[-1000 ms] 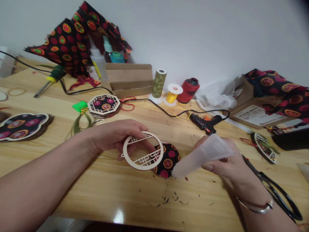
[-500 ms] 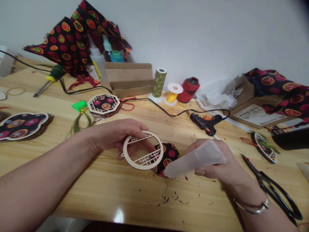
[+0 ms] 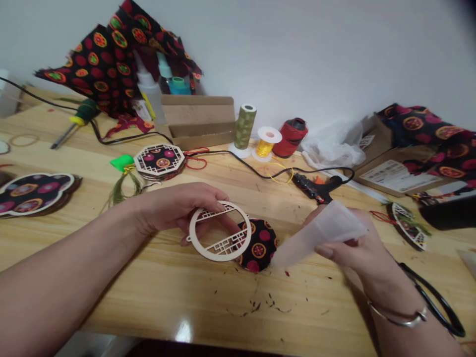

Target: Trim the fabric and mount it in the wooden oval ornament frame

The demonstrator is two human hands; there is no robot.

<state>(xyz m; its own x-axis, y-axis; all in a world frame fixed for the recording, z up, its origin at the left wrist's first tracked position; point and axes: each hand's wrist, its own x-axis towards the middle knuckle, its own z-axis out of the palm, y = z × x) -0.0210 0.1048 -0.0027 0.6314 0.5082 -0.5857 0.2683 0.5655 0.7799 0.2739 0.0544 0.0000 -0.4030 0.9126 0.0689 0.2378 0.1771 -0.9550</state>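
Observation:
My left hand (image 3: 186, 206) pinches a round pale wooden lattice frame (image 3: 219, 257) by its upper left rim. Beneath and to the right of it is a dark patterned fabric disc (image 3: 260, 245), partly covered by the frame; some left fingers reach behind toward it, and whether they grip it is hidden. My right hand (image 3: 357, 258) is closed around a translucent white squeeze tube (image 3: 316, 235), probably glue, tilted with its narrow end down and left. That end, blurred, is close by the disc's right edge.
Black scissors (image 3: 435, 297) lie partly behind my right wrist. A black glue gun (image 3: 316, 188) and its cable cross the table behind my hands. Spools (image 3: 245, 126), an open cardboard box (image 3: 201, 134) and an octagonal ornament (image 3: 159, 161) stand farther back. Dark scraps (image 3: 256, 307) litter the front.
My right hand has drawn the tube to the right, from the disc's lower face to just off its right edge. My left hand and the frame have stayed put.

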